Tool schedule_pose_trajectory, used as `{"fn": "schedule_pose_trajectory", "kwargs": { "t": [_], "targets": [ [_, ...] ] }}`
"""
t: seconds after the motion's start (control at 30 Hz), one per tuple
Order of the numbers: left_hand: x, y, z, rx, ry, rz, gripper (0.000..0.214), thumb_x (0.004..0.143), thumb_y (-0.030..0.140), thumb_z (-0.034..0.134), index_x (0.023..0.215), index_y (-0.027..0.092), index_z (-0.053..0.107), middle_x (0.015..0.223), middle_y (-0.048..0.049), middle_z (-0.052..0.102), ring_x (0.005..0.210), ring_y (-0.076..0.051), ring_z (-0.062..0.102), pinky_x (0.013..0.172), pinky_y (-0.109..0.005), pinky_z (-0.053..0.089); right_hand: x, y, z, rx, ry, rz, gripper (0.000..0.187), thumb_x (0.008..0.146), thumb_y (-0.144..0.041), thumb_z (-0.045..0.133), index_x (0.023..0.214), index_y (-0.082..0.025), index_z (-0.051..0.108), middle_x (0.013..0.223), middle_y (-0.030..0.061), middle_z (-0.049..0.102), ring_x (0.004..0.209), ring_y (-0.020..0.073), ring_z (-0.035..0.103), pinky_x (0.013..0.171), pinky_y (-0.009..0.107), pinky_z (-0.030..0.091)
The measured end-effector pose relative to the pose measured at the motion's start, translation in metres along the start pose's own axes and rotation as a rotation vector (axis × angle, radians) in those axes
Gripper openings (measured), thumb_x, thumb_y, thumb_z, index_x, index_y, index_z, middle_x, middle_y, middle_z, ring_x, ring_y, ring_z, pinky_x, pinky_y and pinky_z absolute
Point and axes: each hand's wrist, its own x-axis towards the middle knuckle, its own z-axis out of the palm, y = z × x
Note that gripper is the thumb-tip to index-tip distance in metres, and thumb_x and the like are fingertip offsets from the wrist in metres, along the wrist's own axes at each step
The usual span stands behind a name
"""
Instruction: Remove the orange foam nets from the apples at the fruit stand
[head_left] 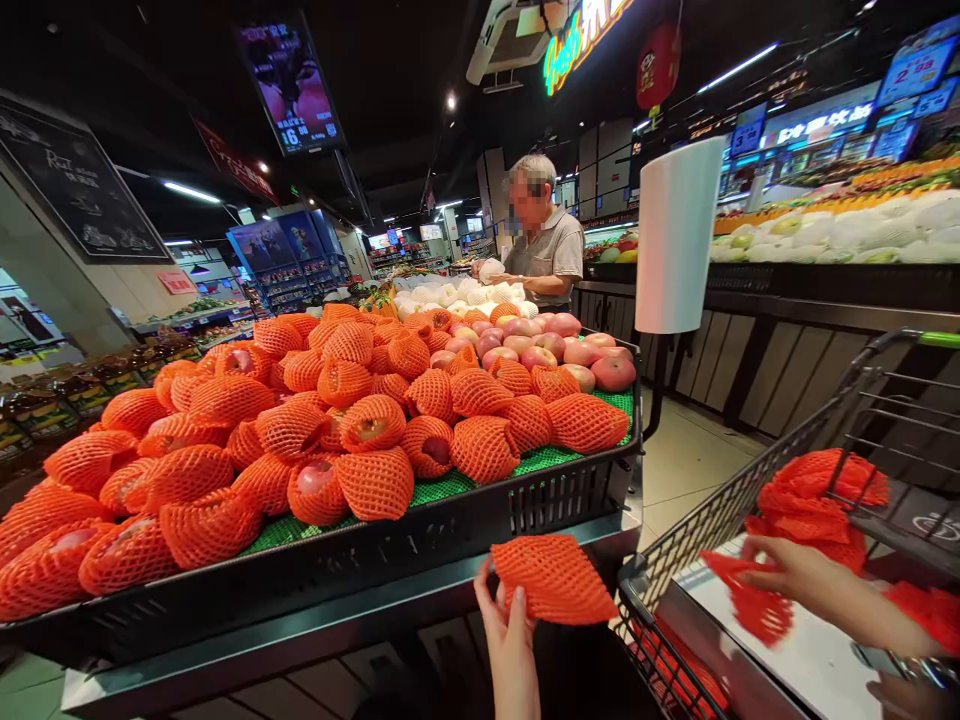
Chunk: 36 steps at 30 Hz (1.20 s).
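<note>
Down at the bottom edge, the left hand [510,640] reaches up with its fingers closed on the lower edge of an orange foam net [555,580]. It holds the net flat in front of the black crate [450,530], just left of the cart.

To the right, the right hand [784,572] is stretched over the cart [720,520]. Its fingertips pinch a crumpled red net [750,605], which hangs above the cart's pale floor. Behind that hand, more nets [817,495] lie heaped in the cart's upper basket.

The crate takes up the left and middle of the view. It is lined with a green mat [450,488] and piled with apples in orange foam nets [375,425]. Some show red or pink skin through the open ends. Toward the far end of the crate lie bare apples [555,345], pink and red and packed close together. Beyond them is a mound of white-wrapped fruit [442,293].

A person in a grey polo shirt [551,250] stands at that far end, one hand on a white-wrapped fruit [491,268]. A white bag roll [679,235] stands upright on a holder at the crate's right corner. Farther right, a long shelf [825,285] carries pale and yellow produce. Screens [291,85] and a neon sign [577,40] hang from the dark ceiling.
</note>
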Motion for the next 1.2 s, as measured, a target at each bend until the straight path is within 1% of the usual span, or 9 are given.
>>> {"fn": "schedule_pose_trajectory", "kwargs": {
  "t": [0.13,0.27,0.37,0.47,0.6,0.77,0.93,1.1,1.2],
  "targets": [
    [0.005,0.005,-0.004,0.021,-0.001,0.063,0.041,0.072,0.043,0.079,0.103,0.029,0.056,0.098,-0.0006,0.068,0.094,-0.017,0.063,0.081,-0.027,0.047,0.012,0.023,0.0,-0.008,-0.097,0.132,0.024,0.067,-0.051,0.063,0.06,-0.03,0.071,0.071,0.0118,0.077,0.075,0.0392,0.073,0.073,0.051,0.053],
    [0.01,0.002,-0.001,0.044,0.019,0.115,0.039,0.068,0.042,0.082,0.097,0.025,0.063,0.099,-0.0025,0.068,0.093,-0.017,0.062,0.082,-0.026,0.047,0.003,-0.065,0.002,0.149,-0.079,-0.124,0.031,0.077,-0.052,0.058,0.08,-0.026,0.074,0.092,0.0096,0.078,0.092,0.0342,0.071,0.085,0.045,0.053],
    [0.01,-0.003,0.001,-0.009,0.016,0.076,0.036,0.069,0.046,0.079,0.094,0.024,0.066,0.098,-0.003,0.07,0.09,-0.018,0.063,0.078,-0.027,0.048,-0.015,-0.139,0.017,0.254,-0.22,-0.377,0.027,0.089,-0.043,0.053,0.083,-0.025,0.072,0.087,0.0052,0.075,0.083,0.0238,0.069,0.078,0.033,0.054],
    [0.011,-0.008,-0.01,-0.036,0.044,0.005,0.043,0.067,0.051,0.077,0.098,0.022,0.071,0.107,-0.0076,0.071,0.106,-0.025,0.061,0.088,-0.033,0.047,-0.029,-0.173,0.038,0.261,-0.151,-0.572,0.022,0.091,-0.029,0.051,0.077,-0.023,0.067,0.08,0.0049,0.069,0.076,0.0209,0.064,0.07,0.031,0.052],
    [0.017,-0.008,-0.031,0.206,0.091,0.043,0.037,0.064,0.047,0.078,0.088,0.018,0.076,0.091,-0.0084,0.075,0.096,-0.028,0.064,0.082,-0.033,0.049,-0.033,-0.175,0.051,0.267,0.092,-0.711,0.019,0.09,-0.02,0.045,0.077,-0.022,0.06,0.081,0.0067,0.063,0.077,0.0215,0.059,0.067,0.032,0.049],
    [0.016,-0.001,-0.028,0.546,-0.294,0.078,0.023,0.069,0.034,0.074,0.058,0.014,0.073,0.048,-0.0021,0.062,0.046,-0.014,0.049,0.047,-0.024,0.038,-0.028,-0.174,0.069,0.532,-0.131,-0.527,0.019,0.093,-0.027,0.043,0.079,-0.022,0.056,0.08,0.0029,0.062,0.076,0.0193,0.06,0.07,0.031,0.049],
    [0.01,0.004,-0.022,0.597,-0.164,0.278,0.017,0.062,0.017,0.078,0.079,0.021,0.08,0.077,-0.0064,0.074,0.075,-0.024,0.066,0.068,-0.028,0.05,-0.021,-0.178,0.084,0.782,-0.313,-0.307,0.007,0.084,-0.027,0.058,0.084,-0.02,0.058,0.082,0.001,0.064,0.08,0.0186,0.063,0.078,0.031,0.052],
    [0.01,0.008,-0.032,0.792,-0.175,0.631,0.016,0.07,0.019,0.071,0.08,0.027,0.08,0.077,-0.0057,0.075,0.077,-0.025,0.066,0.071,-0.032,0.052,-0.023,-0.182,0.072,0.729,-0.568,-0.364,0.057,0.075,-0.03,0.074,0.129,-0.02,0.056,0.124,0.0095,0.062,0.114,0.0249,0.06,0.104,0.036,0.044],
    [0.006,0.006,-0.032,0.741,-0.196,0.68,0.011,0.075,0.03,0.072,0.082,0.026,0.08,0.081,-0.0071,0.078,0.082,-0.026,0.069,0.077,-0.036,0.054,-0.022,-0.183,0.071,0.691,-0.623,-0.371,0.072,0.073,-0.033,0.078,0.137,-0.02,0.05,0.133,0.011,0.058,0.122,0.0266,0.056,0.11,0.037,0.04]
  ]
}}
